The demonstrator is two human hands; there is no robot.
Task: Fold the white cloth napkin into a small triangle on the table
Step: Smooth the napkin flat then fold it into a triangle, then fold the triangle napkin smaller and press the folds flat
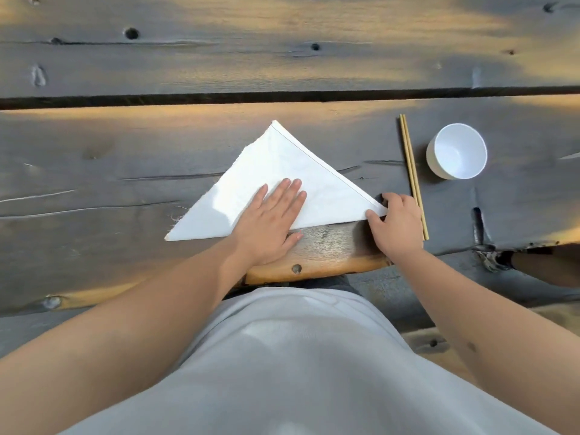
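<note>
- Head view, looking down: the white cloth napkin (276,180) lies flat on the table (94,171) as one large triangle, its peak pointing away from me and its long folded edge running near the table's front edge.
- My left hand (270,221) lies on it with fingers straight and together, palm pressing the cloth down near the middle of that long edge, thumb just off the cloth on the wood.
- My right hand (395,224) is at the triangle's right corner, thumb and fingertips pinching the tip of the cloth.
- The far corner, out past my left hand, lies free, with a few frayed threads showing.
- I read this as the first diagonal fold done and the second one starting: the triangle is large, so the task is roughly halfway.
- Next move, as I judge it: lift the pinched corner and carry it across towards the free corner beyond my left hand, keeping the edges lined up.
- The left palm would have to anchor the middle as the hinge, then slide out to smooth the crease; a slack pinch could let the layers slip apart.
- Just past my right hand lies a pair of wooden chopsticks (412,177), almost touching my knuckles; a careless swing could knock them.
- Beyond them stands a white cup (456,151), upright and apparently empty, well clear of the napkin.
- The surface is rough, dark, weathered planks with knots, cracks and a wide gap between boards, streaked with warm light; it looks like outdoors, though I cannot tell more.
</note>
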